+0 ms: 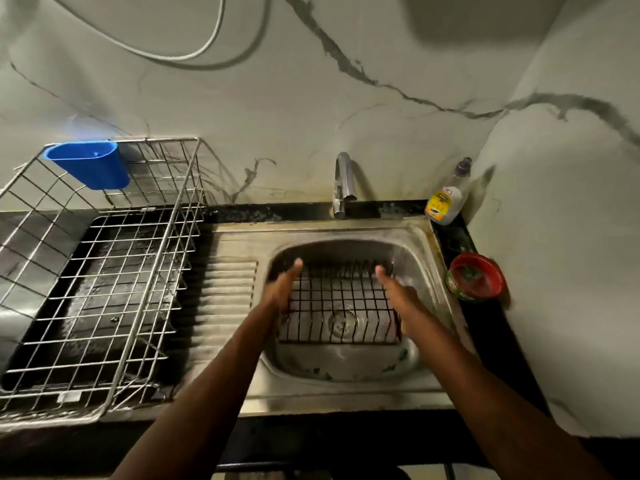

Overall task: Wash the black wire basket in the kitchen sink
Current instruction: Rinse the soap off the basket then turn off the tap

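Head view shows two hands gripping one black wire basket (341, 303) inside the single stainless steel sink (422, 237): left hand (284, 287) clasps its left side, right hand (398, 296) its right. One chrome tap (343, 181), one clear soap bottle (446, 199), one red bowl (476, 277), one steel wire drying rack (104, 271) and one blue plastic cup (90, 163) stand around it.

Dim kitchen light, motion blur throughout, wide-angle bending at edges, shadow overhead.
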The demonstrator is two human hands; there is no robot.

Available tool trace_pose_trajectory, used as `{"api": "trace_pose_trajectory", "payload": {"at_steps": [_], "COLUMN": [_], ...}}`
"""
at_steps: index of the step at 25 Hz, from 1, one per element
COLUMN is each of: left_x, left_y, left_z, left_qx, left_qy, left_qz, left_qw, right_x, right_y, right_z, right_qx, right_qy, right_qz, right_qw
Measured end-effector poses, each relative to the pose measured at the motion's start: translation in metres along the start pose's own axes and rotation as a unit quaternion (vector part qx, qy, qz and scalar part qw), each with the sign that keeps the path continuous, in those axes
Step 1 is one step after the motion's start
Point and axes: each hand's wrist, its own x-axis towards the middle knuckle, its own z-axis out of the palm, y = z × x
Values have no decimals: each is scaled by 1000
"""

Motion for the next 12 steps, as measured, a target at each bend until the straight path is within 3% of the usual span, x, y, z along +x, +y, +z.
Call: {"api": "trace_pose_trajectory", "payload": {"at_steps": [2,4,8,10,12], "left_x": [27,2,-45,-62,-81], "left_y": [-39,-21,49,74,77], "left_z": [-5,-11,-23,-36,-47], "left_qx": [-8,-35,-35,-24,-69], "left_qy": [-25,-37,2,3,2], "left_qz": [-68,-82,13,80,208], "left_qw": [997,995,999,996,976], "right_x": [-4,-13,-40,-59,-79], "right_y": [13,5,-37,-55,-53], "right_z": [8,10,2,-4,-5], "right_qx": [-4,0,12,5,24], "right_qy": [-41,-39,-10,18,93], "right_qz": [71,58,-18,-129,-301], "right_qw": [997,998,1000,991,949]}}
